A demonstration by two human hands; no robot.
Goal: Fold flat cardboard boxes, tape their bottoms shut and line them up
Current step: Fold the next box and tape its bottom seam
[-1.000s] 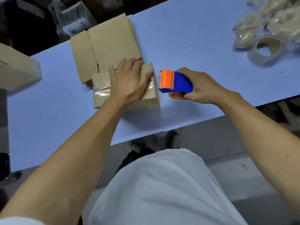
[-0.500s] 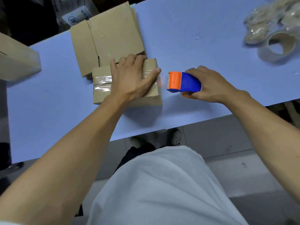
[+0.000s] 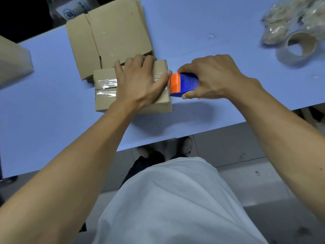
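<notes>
- The left hand [image 3: 139, 81] lies flat and open, palm down, on top of a small folded cardboard box [image 3: 131, 88], fingers spread toward the far edge and thumb reaching to the box's right edge.
- The right hand [image 3: 211, 76] is closed around a blue and orange tape dispenser [image 3: 182, 83], thumb on its near side and fingers over the top.
- The dispenser's orange end touches the right side of the box, just beside the left thumb.
- Clear tape [image 3: 106, 88] runs across the box top from left to right and shines on the part left of the hand.
- The box sits on a blue table [image 3: 52, 120], near its near edge.
- A stack of flat cardboard boxes [image 3: 112, 32] lies just beyond the box, touching its far side.
- Another cardboard box [image 3: 14, 64] stands at the left edge of view, well apart.
- A tape roll [image 3: 299, 46] lies at the far right, beside a heap of crumpled clear tape [image 3: 284, 20].
</notes>
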